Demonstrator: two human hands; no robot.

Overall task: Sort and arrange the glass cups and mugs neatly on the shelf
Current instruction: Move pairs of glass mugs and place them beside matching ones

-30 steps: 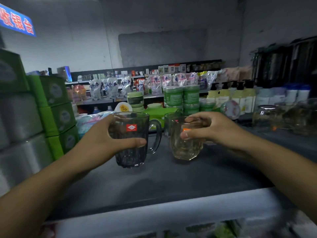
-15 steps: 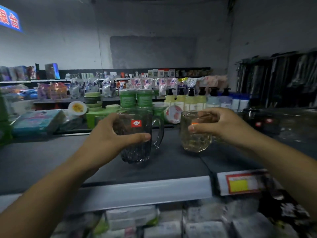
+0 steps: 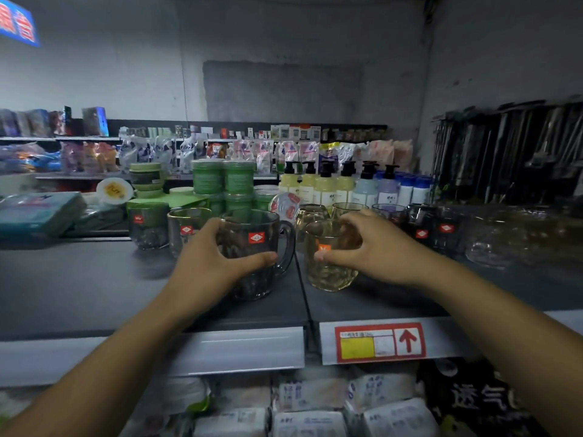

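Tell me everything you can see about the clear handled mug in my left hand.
The mug looks like thick clear glass, straight-sided, ribbed low down, with a red diamond sticker on its upper front. Its loop handle points right. It is upright and empty, over the dark shelf near the front edge. The left hand grips it, thumb across the front; whether its base rests down is unclear.

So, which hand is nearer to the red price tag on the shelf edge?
Right. The right hand holds a yellowish glass behind the price tag; the left hand grips the mug farther left.
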